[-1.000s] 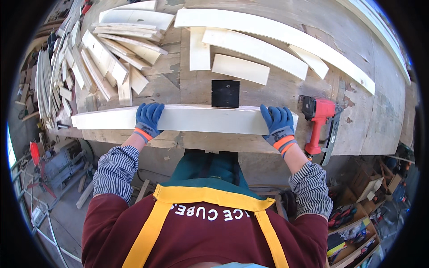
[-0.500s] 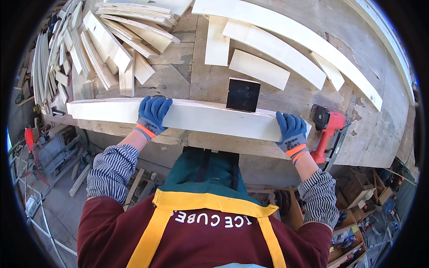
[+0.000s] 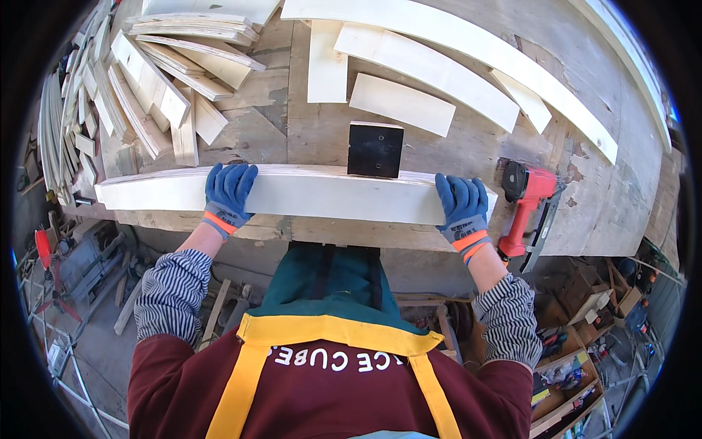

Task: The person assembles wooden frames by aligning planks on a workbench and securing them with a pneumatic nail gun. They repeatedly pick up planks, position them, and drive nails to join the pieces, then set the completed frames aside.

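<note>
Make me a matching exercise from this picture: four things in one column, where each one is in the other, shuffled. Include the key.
Things
1. Black block
2. Left hand
3. Nail gun
4. Right hand

Places
A. Holding the white board close to its right end
B. Lying on the table, beyond the white board's right end
C. At the white board's far edge, between the two hands
D. Holding the white board left of its middle

Right pairs: 1-C, 2-D, 3-B, 4-A
</note>
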Available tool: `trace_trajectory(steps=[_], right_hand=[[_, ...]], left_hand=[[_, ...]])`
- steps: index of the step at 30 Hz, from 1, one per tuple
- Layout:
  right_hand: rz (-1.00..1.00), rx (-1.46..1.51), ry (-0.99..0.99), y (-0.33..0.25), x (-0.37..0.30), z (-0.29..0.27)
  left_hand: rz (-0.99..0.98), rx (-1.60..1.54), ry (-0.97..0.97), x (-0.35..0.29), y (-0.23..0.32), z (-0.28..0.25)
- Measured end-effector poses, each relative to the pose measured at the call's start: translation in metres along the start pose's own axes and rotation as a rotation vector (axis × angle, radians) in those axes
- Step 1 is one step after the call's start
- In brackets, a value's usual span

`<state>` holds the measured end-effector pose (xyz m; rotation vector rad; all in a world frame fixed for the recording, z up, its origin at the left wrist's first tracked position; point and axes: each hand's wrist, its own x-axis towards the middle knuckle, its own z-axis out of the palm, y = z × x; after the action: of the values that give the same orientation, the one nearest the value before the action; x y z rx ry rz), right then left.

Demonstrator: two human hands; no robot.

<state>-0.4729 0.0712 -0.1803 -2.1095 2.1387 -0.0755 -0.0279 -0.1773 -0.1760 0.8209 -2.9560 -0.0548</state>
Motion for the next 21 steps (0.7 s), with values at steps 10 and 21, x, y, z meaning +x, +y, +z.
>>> trace_trajectory(steps=[10, 21], right_hand=[[0.009, 0.088, -0.020, 0.001, 0.000, -0.005], [0.021, 0.073, -0.189, 0.002, 0.002, -0.024]], left_hand=[[0.006, 0.006, -0.020, 0.003, 0.001, -0.005], [0.013, 0.026, -0.163, -0.011, 0.000, 0.000]])
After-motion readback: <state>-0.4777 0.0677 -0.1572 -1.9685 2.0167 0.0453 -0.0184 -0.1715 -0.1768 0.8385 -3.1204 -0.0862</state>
